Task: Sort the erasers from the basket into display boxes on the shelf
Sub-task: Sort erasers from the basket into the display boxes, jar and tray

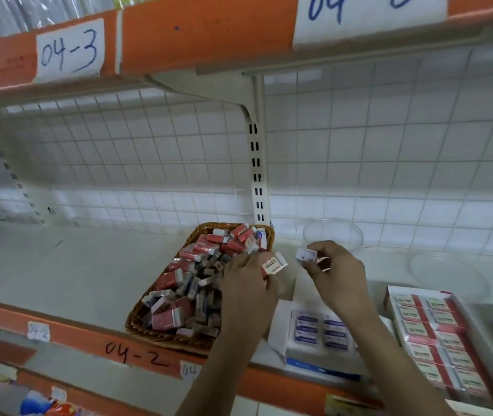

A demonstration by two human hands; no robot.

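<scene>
A brown wicker basket (146,321) full of small red and purple-sleeved erasers stands on the shelf labelled 04-2. Over its right edge, my left hand (246,285) grips an orange-and-white eraser (275,264). Just to the right, my right hand (338,273) pinches a small white and purple eraser (306,256) between its fingertips. Below my hands sits a white display box (281,328) holding purple erasers in rows. Further right lies a red display box (389,298) packed with red-sleeved erasers.
A white wire grid backs the shelf, with a slotted upright post (257,172) behind the basket. Clear plastic containers (332,232) stand at the back right. The orange shelf edge (83,334) carries handwritten labels. The shelf above is tagged 04-3 (69,51).
</scene>
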